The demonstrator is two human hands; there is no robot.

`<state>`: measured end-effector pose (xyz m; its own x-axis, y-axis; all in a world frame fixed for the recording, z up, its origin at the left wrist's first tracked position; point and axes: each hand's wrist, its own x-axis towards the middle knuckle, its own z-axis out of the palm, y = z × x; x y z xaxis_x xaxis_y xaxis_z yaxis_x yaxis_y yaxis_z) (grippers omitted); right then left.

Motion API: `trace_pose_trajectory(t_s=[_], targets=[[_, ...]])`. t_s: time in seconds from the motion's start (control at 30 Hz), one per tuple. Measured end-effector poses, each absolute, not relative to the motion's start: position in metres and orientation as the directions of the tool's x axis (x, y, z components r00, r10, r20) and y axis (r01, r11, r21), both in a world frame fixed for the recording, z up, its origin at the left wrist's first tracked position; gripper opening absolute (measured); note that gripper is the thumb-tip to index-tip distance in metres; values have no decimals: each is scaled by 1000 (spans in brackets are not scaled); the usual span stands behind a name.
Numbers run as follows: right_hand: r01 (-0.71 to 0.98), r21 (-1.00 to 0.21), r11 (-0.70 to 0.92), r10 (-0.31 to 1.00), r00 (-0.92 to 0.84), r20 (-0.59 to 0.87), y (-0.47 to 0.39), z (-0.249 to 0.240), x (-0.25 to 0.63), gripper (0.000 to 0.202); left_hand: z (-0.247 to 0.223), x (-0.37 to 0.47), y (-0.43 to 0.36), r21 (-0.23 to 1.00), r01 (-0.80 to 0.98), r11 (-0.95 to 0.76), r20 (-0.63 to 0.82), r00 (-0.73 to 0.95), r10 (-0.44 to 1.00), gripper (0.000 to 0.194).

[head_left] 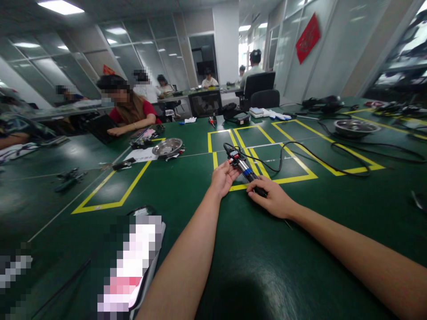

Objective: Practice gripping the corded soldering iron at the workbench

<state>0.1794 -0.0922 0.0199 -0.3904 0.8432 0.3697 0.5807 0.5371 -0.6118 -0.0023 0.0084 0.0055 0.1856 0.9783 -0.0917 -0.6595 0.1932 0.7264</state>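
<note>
A corded electric screwdriver (245, 168), silver with a blue band and a black grip, slants across in front of me above the green table. My left hand (224, 180) is at its far, cable end, palm turned up, with the thumb and fingers against the body. My right hand (273, 195) wraps round the black near end. A thin bit (288, 224) shows below the right hand, pointing towards me. The black cable (283, 149) leaves the far end and curves off to the right. My fingers hide part of the grip.
Yellow tape outlines (267, 180) mark the green table (253, 266). A metal bowl (167, 148) stands left, another bowl (356, 127) right among cables. A phone (133, 266) lies near my left forearm. A person in red (136, 111) sits across, with others behind.
</note>
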Motion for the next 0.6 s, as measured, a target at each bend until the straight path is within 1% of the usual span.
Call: trace_pose_trajectory(t_s=[0.2, 0.43, 0.53, 0.6], targets=[[578, -607, 545, 838, -401, 371, -93, 20, 179, 12, 5, -2, 9, 724, -664, 186, -98, 168, 981, 16], [580, -597, 553, 833, -402, 381, -94, 22, 180, 13, 5, -4, 9, 706, -681, 196, -91, 188, 978, 17], [562, -597, 572, 820, -419, 391, -94, 22, 181, 16, 5, -4, 9, 695, -690, 201, -89, 194, 977, 17], [532, -610, 587, 809, -419, 413, -95, 23, 181, 24, 5, -5, 9, 685, -698, 209, -97, 198, 975, 18]])
